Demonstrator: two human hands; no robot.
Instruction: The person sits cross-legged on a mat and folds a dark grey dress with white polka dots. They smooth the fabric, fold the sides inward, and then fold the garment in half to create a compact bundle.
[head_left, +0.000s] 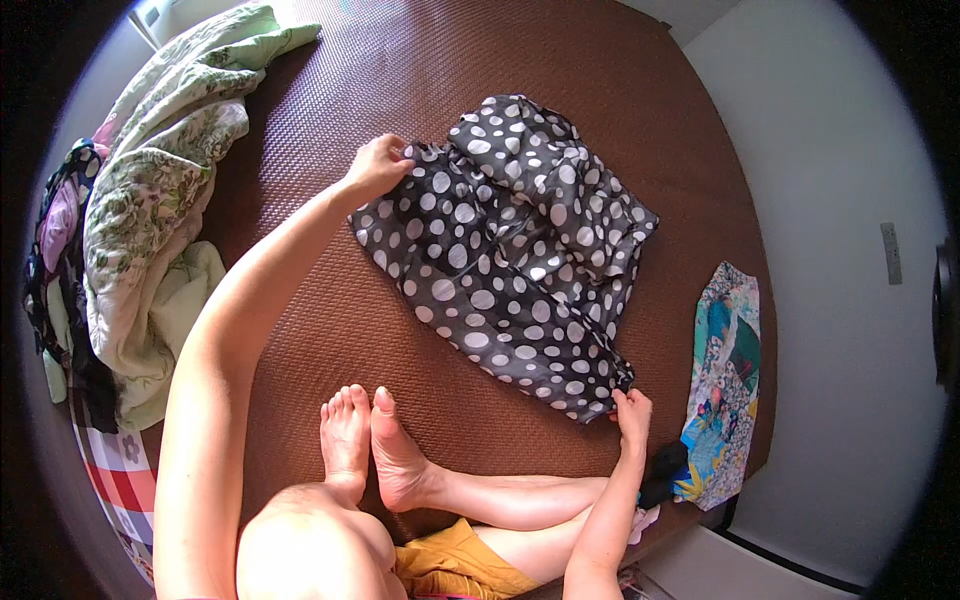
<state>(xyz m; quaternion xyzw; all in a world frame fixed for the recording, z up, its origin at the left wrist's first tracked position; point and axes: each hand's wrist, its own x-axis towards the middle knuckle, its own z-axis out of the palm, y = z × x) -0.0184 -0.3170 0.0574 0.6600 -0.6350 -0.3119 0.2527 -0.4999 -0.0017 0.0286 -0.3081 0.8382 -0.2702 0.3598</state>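
A sheer black garment with white polka dots lies spread on a brown woven mat. Its upper right part is bunched and folded over itself. At its upper left edge, my left hand pinches the fabric between thumb and fingers. My right hand grips the lower right corner, close to the mat. Between the hands the cloth's lower edge runs on a slant. What kind of garment it is cannot be told.
A green floral quilt is heaped at the left, beside dark and pink clothes. Folded colourful patterned cloth lies at the right, with a black item next to it. My bare feet rest in front. A white wall stands right.
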